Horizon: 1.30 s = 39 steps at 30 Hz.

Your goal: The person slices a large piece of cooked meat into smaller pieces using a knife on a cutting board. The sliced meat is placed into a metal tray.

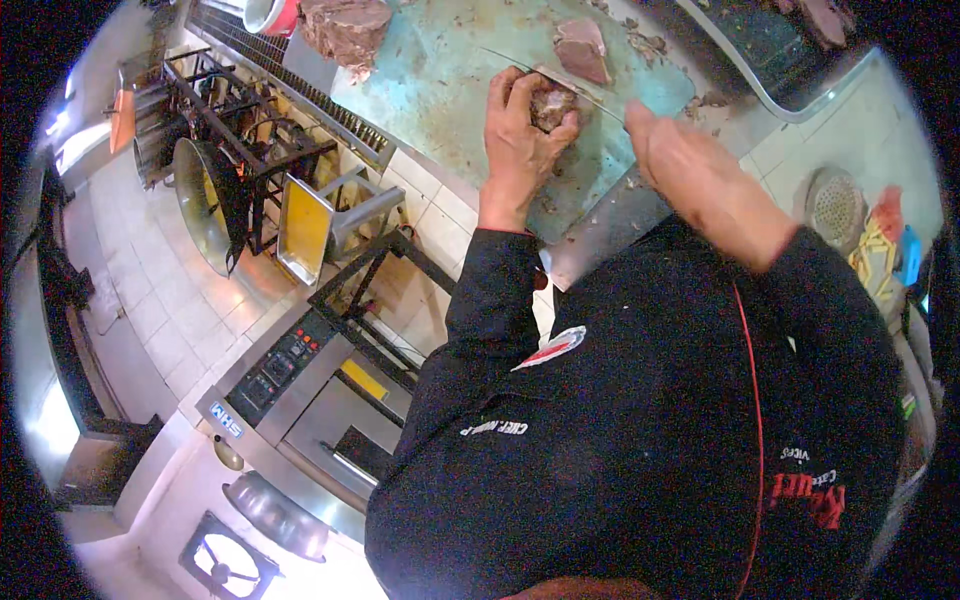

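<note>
My left hand (525, 135) grips a small chunk of brown meat (553, 105) against a worn pale green cutting board (450, 67). In my right hand (675, 157), blurred, is a knife whose long thin blade (517, 64) runs along the far side of the chunk. A pale slice of meat (574, 77) lies along the blade. Just beyond, a flat piece of cooked meat (581, 49) rests on the board. A large block of brown meat (345, 34) sits at the board's far left. The knife's handle is hidden in my right hand.
A metal tray (787, 105) with meat stands at the far right, and meat scraps (645, 37) lie near it. A red and white container (271, 15) is at the upper left. Beyond the left edge are a grate (300, 86), a large metal pan (206, 202) and a burner stand (225, 112).
</note>
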### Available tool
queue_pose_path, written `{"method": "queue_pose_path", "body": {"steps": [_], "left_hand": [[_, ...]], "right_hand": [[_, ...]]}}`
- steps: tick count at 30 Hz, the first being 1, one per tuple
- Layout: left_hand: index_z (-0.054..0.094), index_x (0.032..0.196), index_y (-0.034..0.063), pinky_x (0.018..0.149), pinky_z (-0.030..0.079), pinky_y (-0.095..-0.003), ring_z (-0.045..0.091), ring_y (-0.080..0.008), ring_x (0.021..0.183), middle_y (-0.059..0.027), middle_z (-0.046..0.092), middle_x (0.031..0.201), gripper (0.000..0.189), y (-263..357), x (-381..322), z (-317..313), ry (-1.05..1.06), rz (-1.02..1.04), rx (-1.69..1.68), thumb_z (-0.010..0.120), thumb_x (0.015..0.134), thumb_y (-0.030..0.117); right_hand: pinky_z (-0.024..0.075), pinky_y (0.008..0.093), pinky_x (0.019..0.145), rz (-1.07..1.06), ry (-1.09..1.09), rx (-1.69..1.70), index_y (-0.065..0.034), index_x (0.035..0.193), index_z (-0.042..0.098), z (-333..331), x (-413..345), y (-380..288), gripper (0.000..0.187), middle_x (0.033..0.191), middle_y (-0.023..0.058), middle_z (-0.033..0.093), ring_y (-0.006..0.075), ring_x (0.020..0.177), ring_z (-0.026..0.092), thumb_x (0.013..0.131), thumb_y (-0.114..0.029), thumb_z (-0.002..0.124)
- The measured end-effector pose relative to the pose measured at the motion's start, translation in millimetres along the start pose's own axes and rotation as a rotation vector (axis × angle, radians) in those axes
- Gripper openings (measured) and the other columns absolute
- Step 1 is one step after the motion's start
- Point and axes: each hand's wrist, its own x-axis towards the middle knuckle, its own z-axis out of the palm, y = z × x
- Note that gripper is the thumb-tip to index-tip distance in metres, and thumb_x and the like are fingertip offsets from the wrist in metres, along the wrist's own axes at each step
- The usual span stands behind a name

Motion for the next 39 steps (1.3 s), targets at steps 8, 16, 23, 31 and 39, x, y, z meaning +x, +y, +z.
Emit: {"method": "queue_pose_path", "body": {"steps": [8, 16, 23, 31, 39], "left_hand": [[0.062, 0.103, 0.0049, 0.088, 0.049, -0.0428, 0.056, -0.0366, 0.103, -0.0169, 0.057, 0.109, 0.048, -7.2, -0.5, 2.2, -0.025, 0.033, -0.007, 0.084, 0.066, 0.025], [0.061, 0.100, 0.0054, 0.088, 0.050, -0.0423, 0.059, -0.0350, 0.099, -0.0144, 0.061, 0.104, 0.044, -5.2, -0.2, 2.3, 0.029, 0.072, -0.018, 0.083, 0.065, 0.019], [0.062, 0.099, 0.0058, 0.084, 0.051, -0.0412, 0.060, -0.0333, 0.097, -0.0128, 0.062, 0.101, 0.043, -4.8, -1.6, 0.9, -0.021, 0.068, 0.018, 0.084, 0.066, 0.020], [0.063, 0.096, 0.0050, 0.082, 0.050, -0.0421, 0.057, -0.0343, 0.096, -0.0153, 0.057, 0.102, 0.045, -6.2, 1.7, 5.6, -0.013, 0.075, -0.015, 0.086, 0.062, 0.022], [0.061, 0.101, 0.0034, 0.084, 0.049, -0.0418, 0.055, -0.0341, 0.099, -0.0154, 0.055, 0.104, 0.047, -13.0, -3.8, -14.8, -0.032, -0.046, 0.072, 0.084, 0.063, 0.020]], "right_hand": [[0.0489, 0.0508, 0.074, -0.171, 0.150, 0.115, 0.0007, 0.119, 0.049, 13.6, 10.5, 4.0, 0.026, 0.092, 0.0241, 0.063, 0.0437, 0.087, 0.061, 0.099, -0.013, 0.038], [0.0495, 0.0483, 0.080, -0.183, 0.120, 0.024, 0.0023, 0.130, 0.044, 29.9, -4.3, 25.7, 0.034, 0.104, 0.0269, 0.062, 0.0439, 0.094, 0.060, 0.100, -0.013, 0.036], [0.0460, 0.0503, 0.087, -0.175, 0.068, 0.255, 0.0033, 0.136, 0.041, 27.0, 1.8, 15.2, 0.039, 0.108, 0.0295, 0.059, 0.0448, 0.103, 0.058, 0.100, -0.010, 0.034], [0.0440, 0.0469, 0.097, -0.474, 0.492, -0.023, 0.0067, 0.135, 0.042, 70.0, 13.3, 44.8, 0.040, 0.124, 0.0309, 0.056, 0.0448, 0.112, 0.058, 0.099, -0.010, 0.040], [0.0486, 0.0498, 0.081, -0.058, 0.079, 0.097, 0.0004, 0.123, 0.049, 49.4, -60.0, 72.1, 0.029, 0.102, 0.0252, 0.062, 0.0425, 0.098, 0.060, 0.100, -0.017, 0.043]]}}
